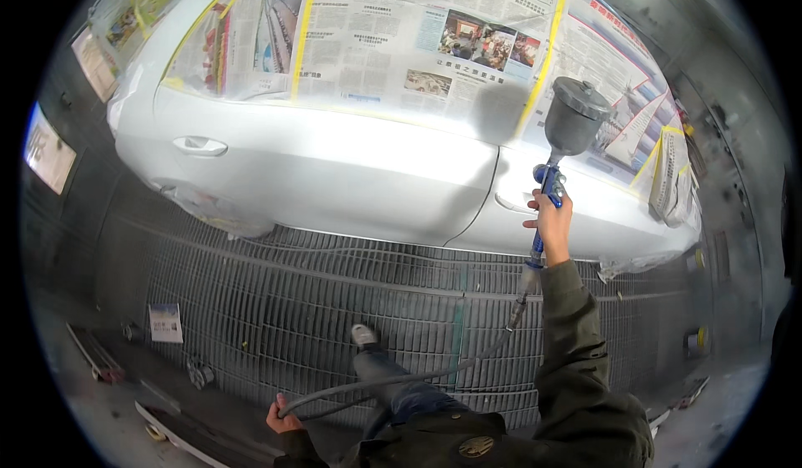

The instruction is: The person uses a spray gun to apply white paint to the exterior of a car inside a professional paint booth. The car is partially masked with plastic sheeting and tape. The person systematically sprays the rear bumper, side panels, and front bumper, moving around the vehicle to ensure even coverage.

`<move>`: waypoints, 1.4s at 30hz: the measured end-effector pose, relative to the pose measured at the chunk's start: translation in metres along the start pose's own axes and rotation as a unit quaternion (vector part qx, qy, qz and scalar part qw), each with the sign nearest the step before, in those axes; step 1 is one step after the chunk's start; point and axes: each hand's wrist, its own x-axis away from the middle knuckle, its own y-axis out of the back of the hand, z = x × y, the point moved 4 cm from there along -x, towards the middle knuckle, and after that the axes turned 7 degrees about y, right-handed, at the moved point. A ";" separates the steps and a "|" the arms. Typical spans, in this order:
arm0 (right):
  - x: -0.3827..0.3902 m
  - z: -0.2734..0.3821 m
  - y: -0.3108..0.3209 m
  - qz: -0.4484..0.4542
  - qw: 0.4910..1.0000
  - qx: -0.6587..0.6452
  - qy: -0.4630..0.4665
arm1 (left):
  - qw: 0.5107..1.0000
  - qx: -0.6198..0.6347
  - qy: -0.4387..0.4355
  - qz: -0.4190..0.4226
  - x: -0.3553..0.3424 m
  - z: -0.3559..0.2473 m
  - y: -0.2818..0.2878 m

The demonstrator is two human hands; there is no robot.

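Note:
My right hand (553, 222) grips a blue spray gun (547, 182) with a grey cup (580, 117) on top, held upright in front of the white car's side (351, 176), near a door handle at the right. An air hose (468, 364) runs down from the gun's lower end and loops toward my left hand (284, 414), which is closed round it low at the bottom left. The car's windows are covered with newspaper (393, 34) edged in yellow tape. The gun's cup partly hides the newspaper behind it.
Below the car is a grated floor (309, 293), where my foot stands. A small printed sheet (165, 322) lies at the left. Low wheeled boards (96, 351) are near the lower left edge. Plastic wrap (209, 209) covers the wheel areas. Grey booth walls (723, 184) curve round the sides.

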 end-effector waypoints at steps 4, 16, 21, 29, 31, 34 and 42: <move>0.025 0.025 -0.056 0.019 0.998 -0.010 -0.065 | 0.999 0.011 -0.023 0.027 -0.091 -0.006 0.002; 0.100 0.092 -0.308 0.065 0.990 -0.050 -0.116 | 0.998 0.034 -0.049 -0.008 -0.324 -0.043 0.096; 0.142 0.136 -0.437 0.138 0.978 -0.105 -0.116 | 0.988 0.087 -0.116 -0.055 -0.436 -0.080 0.153; 0.211 0.200 -0.651 0.101 0.988 -0.109 -0.051 | 0.966 0.064 -0.244 -0.057 -0.622 -0.140 0.262; 0.220 0.211 -0.702 0.119 0.988 -0.096 -0.007 | 0.969 0.057 -0.230 -0.073 -0.653 -0.145 0.292; 0.246 0.250 -0.768 0.148 0.984 -0.094 0.032 | 0.946 0.109 -0.293 -0.087 -0.695 -0.129 0.339; 0.287 0.265 -0.858 0.320 0.932 -0.172 -0.011 | 0.951 0.045 -0.307 -0.004 -0.754 -0.066 0.433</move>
